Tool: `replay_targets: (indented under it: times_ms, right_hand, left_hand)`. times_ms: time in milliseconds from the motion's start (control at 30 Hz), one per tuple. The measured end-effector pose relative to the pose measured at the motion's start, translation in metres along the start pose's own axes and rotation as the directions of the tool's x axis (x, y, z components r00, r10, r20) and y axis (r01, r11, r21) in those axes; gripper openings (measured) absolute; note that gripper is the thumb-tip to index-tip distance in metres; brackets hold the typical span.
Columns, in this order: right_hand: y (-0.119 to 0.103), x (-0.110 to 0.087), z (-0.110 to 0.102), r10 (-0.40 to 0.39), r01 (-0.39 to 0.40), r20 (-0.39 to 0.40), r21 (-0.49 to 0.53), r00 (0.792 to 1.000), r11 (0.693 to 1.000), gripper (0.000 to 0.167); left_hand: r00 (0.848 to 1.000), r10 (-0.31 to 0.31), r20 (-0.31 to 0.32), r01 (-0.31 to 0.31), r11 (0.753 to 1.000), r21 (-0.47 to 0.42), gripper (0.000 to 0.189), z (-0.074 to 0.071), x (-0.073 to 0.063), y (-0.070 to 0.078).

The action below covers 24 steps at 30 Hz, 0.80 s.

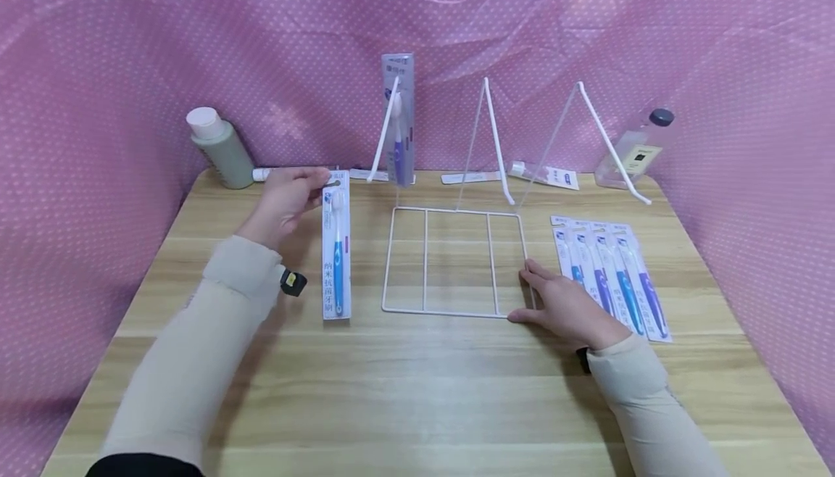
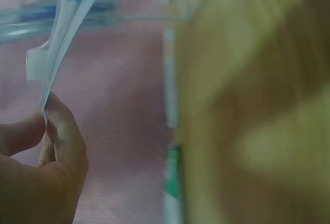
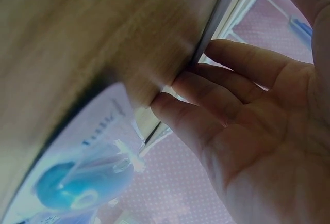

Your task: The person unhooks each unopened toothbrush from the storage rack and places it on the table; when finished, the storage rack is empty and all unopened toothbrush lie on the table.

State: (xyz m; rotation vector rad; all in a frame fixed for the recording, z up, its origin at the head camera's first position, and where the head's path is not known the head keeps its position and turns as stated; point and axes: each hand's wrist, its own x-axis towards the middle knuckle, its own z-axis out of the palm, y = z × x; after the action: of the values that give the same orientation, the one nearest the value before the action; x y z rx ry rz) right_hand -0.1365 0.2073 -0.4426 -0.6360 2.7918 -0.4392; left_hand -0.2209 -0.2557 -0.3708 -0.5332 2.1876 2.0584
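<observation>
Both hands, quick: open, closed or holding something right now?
Left hand: holding a packaged blue toothbrush by its top end.
Right hand: open, touching the white wire rack.

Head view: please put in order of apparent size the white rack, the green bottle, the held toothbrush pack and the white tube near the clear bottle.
1. White rack
2. Toothbrush pack and green bottle: unsure, since the pack is longer but the bottle wider
3. White tube
</observation>
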Motion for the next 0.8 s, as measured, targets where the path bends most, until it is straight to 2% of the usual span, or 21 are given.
replay_targets:
  times_ms: [167, 300, 433, 567, 633, 700, 800]
  right_hand:
    - [0.001, 0.0, 0.002, -0.007, 0.007, -0.006, 0.004, 1.0, 1.0, 0.092]
    - [0.003, -0.001, 0.004, -0.007, 0.007, -0.013, -0.003, 1.0, 1.0, 0.092]
    - [0.004, -0.001, 0.004, -0.013, 0.013, -0.024, 0.002, 1.0, 1.0, 0.092]
    - [0.004, -0.001, 0.004, -0.015, 0.016, -0.015, 0.003, 1.0, 1.0, 0.092]
    - [0.003, -0.002, 0.004, -0.01, 0.01, -0.014, -0.002, 1.0, 1.0, 0.092]
    - [0.003, -0.002, 0.004, -0.006, 0.006, -0.014, -0.004, 1.0, 1.0, 0.091]
    - [0.001, -0.001, 0.004, -0.008, 0.008, -0.014, -0.004, 1.0, 1.0, 0.091]
  left_hand:
    - [0.997, -0.076, -0.023, 0.078, 0.993, 0.085, 0.033, 0.007, 0.026, -0.025]
    - [0.994, -0.107, -0.018, 0.108, 0.979, 0.172, 0.034, 0.018, 0.042, -0.04]
    - [0.994, -0.11, -0.017, 0.111, 0.963, 0.244, 0.032, 0.028, 0.054, -0.049]
    - [0.997, -0.072, -0.022, 0.075, 0.927, 0.369, 0.03, 0.032, 0.059, -0.055]
    - [0.999, -0.03, -0.026, 0.039, 0.887, 0.461, 0.028, 0.034, 0.06, -0.056]
    - [0.999, 0.016, -0.032, 0.005, 0.82, 0.572, 0.024, 0.036, 0.058, -0.055]
    - [0.995, 0.088, -0.036, -0.031, 0.661, 0.75, 0.02, 0.038, 0.054, -0.052]
